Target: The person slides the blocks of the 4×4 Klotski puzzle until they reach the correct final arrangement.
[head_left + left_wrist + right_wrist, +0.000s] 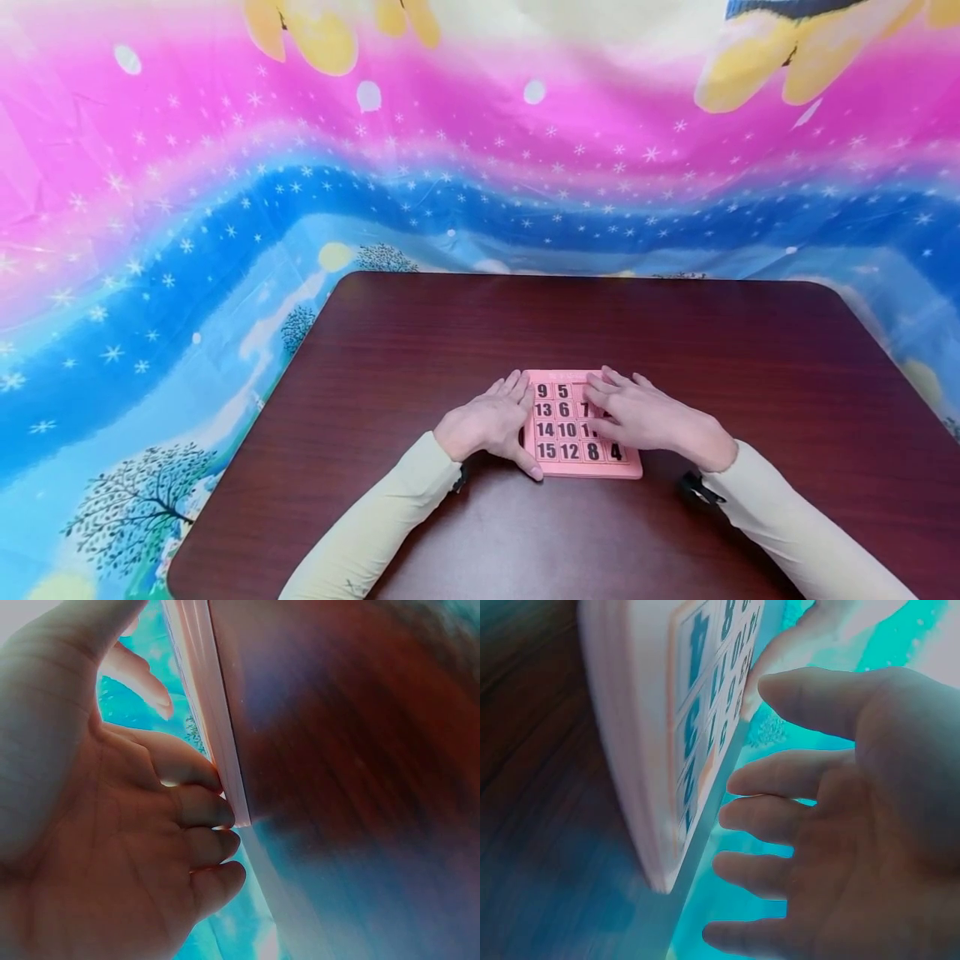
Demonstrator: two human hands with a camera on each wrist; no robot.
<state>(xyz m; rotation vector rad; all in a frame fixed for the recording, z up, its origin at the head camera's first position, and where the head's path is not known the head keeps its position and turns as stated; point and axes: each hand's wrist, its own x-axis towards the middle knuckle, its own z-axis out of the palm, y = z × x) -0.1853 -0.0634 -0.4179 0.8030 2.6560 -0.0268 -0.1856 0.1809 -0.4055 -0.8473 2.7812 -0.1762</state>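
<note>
A pink number slide puzzle [588,469] lies flat on the table, its square tiles printed with black numbers. In the top row, beside the 5, an empty slot shows. My left hand [491,421] touches the puzzle's left side, fingers extended along the edge and thumb by the near left corner. In the left wrist view, the fingertips [217,806] meet the puzzle's side wall [217,712]. My right hand [648,417] is over the right part of the puzzle with fingers spread, covering several tiles. The right wrist view shows its fingers [769,814] extended near the tile face.
The puzzle sits on a dark brown wooden table [450,333] with rounded corners. Behind it hangs a pink and blue patterned cloth [480,158]. A black strap [701,490] shows at the right wrist, under the pale sleeve [795,517].
</note>
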